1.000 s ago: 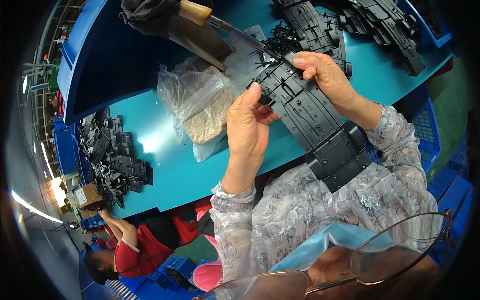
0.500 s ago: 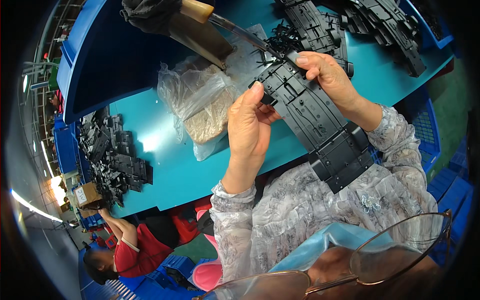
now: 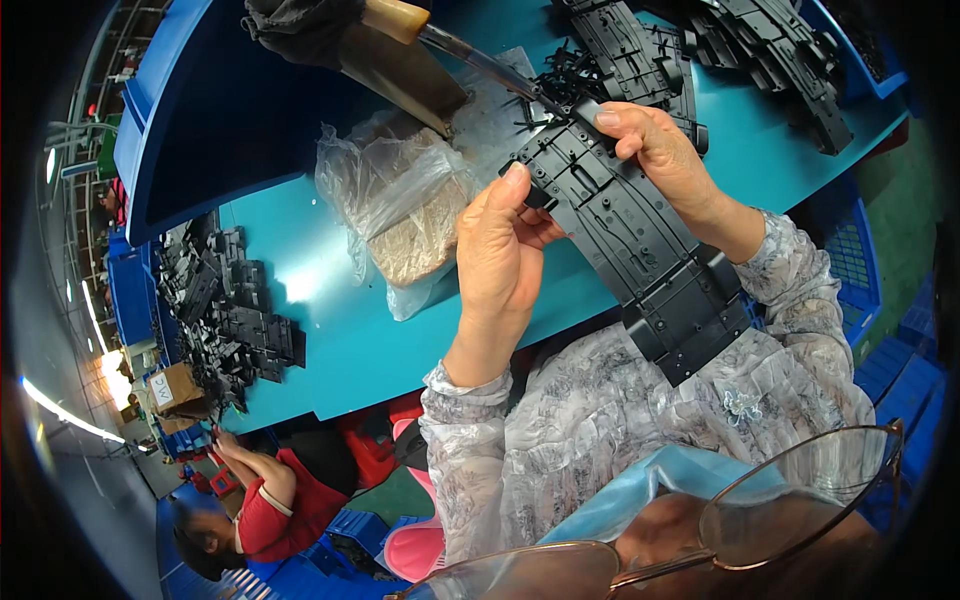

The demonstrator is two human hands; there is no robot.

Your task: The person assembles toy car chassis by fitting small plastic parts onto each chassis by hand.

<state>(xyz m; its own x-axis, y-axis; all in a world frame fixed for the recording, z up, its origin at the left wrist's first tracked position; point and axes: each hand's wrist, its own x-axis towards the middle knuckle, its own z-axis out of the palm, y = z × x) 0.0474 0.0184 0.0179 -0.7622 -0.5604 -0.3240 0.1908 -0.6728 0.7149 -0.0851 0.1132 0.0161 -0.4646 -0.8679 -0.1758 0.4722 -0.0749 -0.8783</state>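
Observation:
A long black moulded plastic panel (image 3: 632, 235) with ribs and screw holes slants across the middle, its near end over my lap. My left hand (image 3: 500, 245) grips its left edge near the far end, thumb on top and fingers partly hidden beneath. My right hand (image 3: 660, 160) pinches the far right corner between thumb and fingers. Against the panel's far end lies the tip of a metal rod (image 3: 480, 63) with a tan handle (image 3: 396, 20). Whether the tip touches the plastic cannot be made out.
A clear plastic bag around a tan block (image 3: 412, 235) lies on the teal table (image 3: 320, 345). Similar black panels (image 3: 625, 50) are at the far right, more black parts (image 3: 240, 320) at left. A blue bin (image 3: 165, 130) stands far left. A co-worker in red (image 3: 300, 500) sits lower left.
Both hands and the panel have hardly moved; the panel's near end has shifted very slightly right. The co-worker's arms and head have moved at lower left.

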